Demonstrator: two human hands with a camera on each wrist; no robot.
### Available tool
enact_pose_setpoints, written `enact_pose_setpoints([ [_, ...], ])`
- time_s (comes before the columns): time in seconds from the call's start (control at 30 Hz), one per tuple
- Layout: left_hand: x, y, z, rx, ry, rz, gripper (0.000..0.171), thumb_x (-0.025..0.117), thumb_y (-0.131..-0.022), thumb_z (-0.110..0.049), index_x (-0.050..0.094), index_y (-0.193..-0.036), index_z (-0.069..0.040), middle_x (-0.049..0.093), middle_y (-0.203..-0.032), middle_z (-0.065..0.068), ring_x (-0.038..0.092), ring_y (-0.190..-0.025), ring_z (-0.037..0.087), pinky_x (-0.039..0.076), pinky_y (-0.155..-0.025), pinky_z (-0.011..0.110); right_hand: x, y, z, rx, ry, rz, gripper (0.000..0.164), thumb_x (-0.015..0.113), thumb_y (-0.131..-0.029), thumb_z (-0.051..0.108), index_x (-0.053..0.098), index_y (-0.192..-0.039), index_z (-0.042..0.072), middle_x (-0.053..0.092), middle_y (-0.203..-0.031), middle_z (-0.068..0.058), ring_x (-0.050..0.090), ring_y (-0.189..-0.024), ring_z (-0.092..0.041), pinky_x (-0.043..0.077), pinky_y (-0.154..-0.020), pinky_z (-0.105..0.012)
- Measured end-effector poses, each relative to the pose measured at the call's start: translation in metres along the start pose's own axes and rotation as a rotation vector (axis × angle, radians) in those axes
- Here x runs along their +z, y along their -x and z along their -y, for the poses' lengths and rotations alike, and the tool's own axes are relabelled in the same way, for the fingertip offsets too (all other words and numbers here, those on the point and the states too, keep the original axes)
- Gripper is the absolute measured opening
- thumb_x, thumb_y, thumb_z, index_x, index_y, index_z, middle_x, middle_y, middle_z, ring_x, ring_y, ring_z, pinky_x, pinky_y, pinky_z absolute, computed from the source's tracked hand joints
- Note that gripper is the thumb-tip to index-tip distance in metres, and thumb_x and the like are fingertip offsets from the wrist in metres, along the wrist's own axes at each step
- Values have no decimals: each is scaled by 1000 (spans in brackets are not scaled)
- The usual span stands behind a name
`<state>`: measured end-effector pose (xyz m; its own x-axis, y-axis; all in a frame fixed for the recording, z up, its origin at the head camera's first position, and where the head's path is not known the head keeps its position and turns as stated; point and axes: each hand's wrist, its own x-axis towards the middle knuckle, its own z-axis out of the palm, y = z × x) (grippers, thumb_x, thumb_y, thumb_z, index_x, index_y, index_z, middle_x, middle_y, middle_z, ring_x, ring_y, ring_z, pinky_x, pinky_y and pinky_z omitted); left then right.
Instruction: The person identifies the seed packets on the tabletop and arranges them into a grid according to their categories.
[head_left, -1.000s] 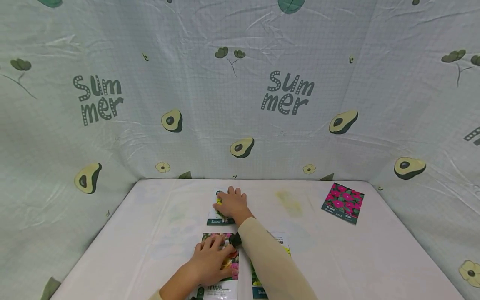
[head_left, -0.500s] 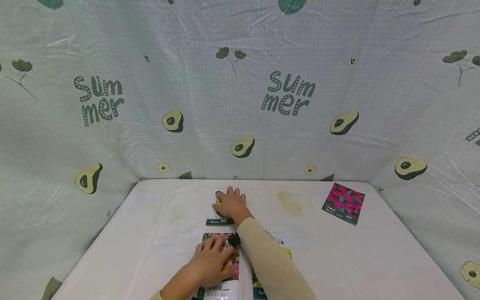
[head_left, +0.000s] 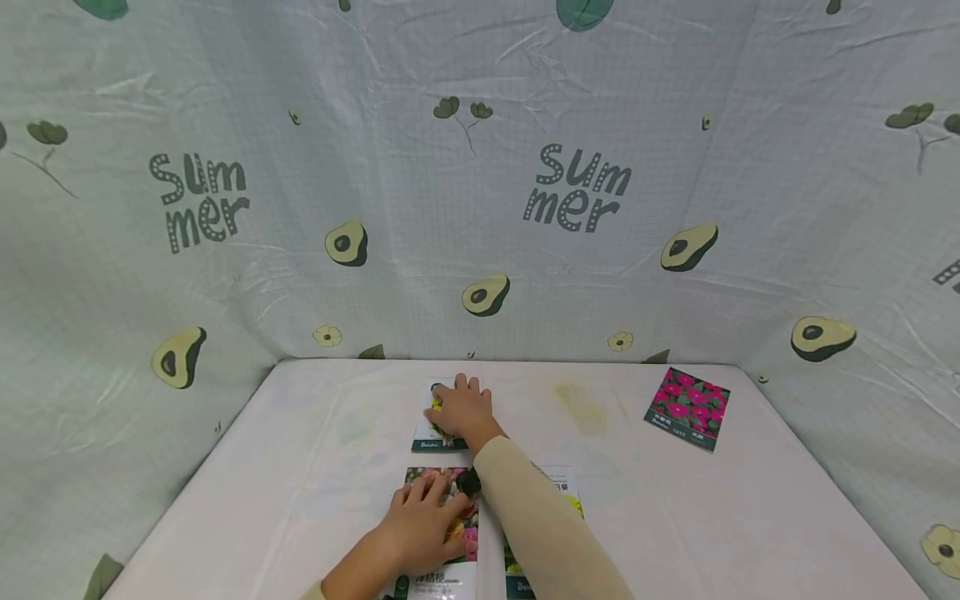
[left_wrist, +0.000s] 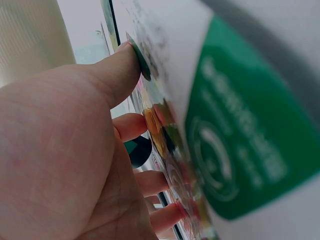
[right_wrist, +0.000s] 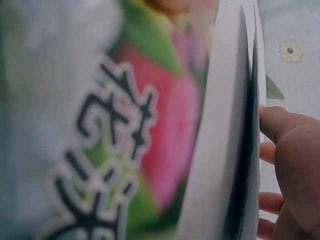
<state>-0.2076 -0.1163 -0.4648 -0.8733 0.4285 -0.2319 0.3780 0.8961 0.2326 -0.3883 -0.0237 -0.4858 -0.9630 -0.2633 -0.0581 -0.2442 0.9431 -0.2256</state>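
My left hand rests spread on a seed packet printed with pink and orange flowers, near the front of the table. In the left wrist view, its thumb and fingertips touch the glossy face of that packet. Further back, my right hand lies on another seed packet, white with a yellow flower and a dark green band. The palm and fingers hide much of this one. In the right wrist view, the right hand has its fingertips against a packet seen edge-on.
A third seed packet with yellow flowers lies partly under the right sleeve. At the back right, a packet with magenta flowers sits slightly turned on the white table. A printed curtain surrounds the table.
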Motion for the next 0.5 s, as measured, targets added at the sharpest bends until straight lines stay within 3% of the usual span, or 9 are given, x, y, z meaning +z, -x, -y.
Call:
enact_pose_setpoints([
  [0.5,7,-3,3,-5,12,5,60,63,-94,-60,55,-143,-27,36,-163,14,29,-149,45,28,-111,72,-13,15,5,-5,49,-97,55,62,-96,60,63,-141,29,56,-140,-9,52,-126,-28,46,-104,-50],
])
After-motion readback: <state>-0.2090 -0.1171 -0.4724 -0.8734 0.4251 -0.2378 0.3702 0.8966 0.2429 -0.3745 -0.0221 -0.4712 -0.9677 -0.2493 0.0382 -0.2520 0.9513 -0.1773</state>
